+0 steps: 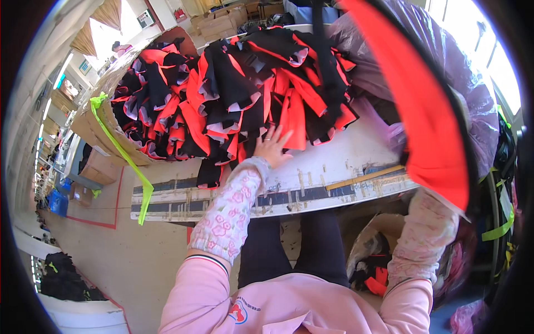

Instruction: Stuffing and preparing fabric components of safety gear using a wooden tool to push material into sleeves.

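Observation:
A large heap of cut fabric pieces [219, 83], black on one side and bright orange-red on the other with grey edges, covers the far part of the table. My left hand [271, 147], fingers spread, rests on the near edge of the heap and touches an orange-red piece [292, 119]. On the right, a long orange-red piece with a black border [425, 128] stands raised close to the camera. My right sleeve [421, 239] reaches up behind that piece, which hides my right hand and its fingers.
The white table [334, 167] has worn tape along its front edge. A cardboard carton [92, 119] with a yellow-green strap [125, 156] stands left, large purple plastic bags [473, 106] right. Below the table, an open box [384, 225] holds more pieces.

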A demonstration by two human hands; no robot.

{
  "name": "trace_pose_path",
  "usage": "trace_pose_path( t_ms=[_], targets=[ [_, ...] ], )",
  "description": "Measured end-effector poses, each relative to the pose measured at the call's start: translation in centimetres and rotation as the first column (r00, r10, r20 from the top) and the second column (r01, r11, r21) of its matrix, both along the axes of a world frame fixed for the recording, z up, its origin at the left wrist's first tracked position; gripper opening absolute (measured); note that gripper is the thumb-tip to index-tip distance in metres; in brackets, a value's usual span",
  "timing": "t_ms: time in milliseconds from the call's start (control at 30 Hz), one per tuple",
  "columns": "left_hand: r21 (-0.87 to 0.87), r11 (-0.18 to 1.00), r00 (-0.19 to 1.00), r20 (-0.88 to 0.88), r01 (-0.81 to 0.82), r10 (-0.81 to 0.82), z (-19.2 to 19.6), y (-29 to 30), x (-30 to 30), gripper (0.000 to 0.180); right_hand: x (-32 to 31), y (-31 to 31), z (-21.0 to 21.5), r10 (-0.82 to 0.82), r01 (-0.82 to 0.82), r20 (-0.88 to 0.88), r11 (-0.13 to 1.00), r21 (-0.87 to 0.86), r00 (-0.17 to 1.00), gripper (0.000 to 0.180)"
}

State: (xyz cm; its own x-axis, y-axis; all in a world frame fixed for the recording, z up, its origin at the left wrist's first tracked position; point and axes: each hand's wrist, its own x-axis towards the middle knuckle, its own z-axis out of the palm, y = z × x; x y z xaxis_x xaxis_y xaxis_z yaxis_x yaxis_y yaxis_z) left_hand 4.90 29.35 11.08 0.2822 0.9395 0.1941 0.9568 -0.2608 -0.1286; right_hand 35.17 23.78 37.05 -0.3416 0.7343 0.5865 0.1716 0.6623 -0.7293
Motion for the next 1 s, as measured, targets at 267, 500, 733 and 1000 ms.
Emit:
trace_pose_path(
  t_ms=[267, 500, 733, 1000],
  targets=[
    [-0.003, 0.998, 0.843, 0.535, -0.068, 0.059, 0.5, 1.5, 0.7, 0.056, 0.4, -2.9, 3.5, -0.234, 0.132, -0.383, 0.953, -0.275, 0.894, 0.031],
    [-0.064, 0.733, 0.036, 0.998, 0.677, 0.054, 1.7, -12.3, 5.3, 0.086, -3.3, -1.2, -12.5, -0.261, 0.268, -0.173, 0.963, 0.021, 0.95, 0.035],
    [-0.387, 0.695, -0.534, 0.449, 0.606, 0.716, -4.9, -21.1, 7.5, 0.062, -8.5, -5.8, -31.8, -0.173, 0.35, 0.399, 0.831, -0.431, 0.901, 0.039],
    [-0.283, 0.763, -0.699, 0.308, 0.581, 0.646, -7.6, -22.4, 8.4, 0.052, -8.4, -6.4, -32.5, -0.186, 0.395, 0.662, 0.901, -0.18, 0.726, 0.038]
  ],
)
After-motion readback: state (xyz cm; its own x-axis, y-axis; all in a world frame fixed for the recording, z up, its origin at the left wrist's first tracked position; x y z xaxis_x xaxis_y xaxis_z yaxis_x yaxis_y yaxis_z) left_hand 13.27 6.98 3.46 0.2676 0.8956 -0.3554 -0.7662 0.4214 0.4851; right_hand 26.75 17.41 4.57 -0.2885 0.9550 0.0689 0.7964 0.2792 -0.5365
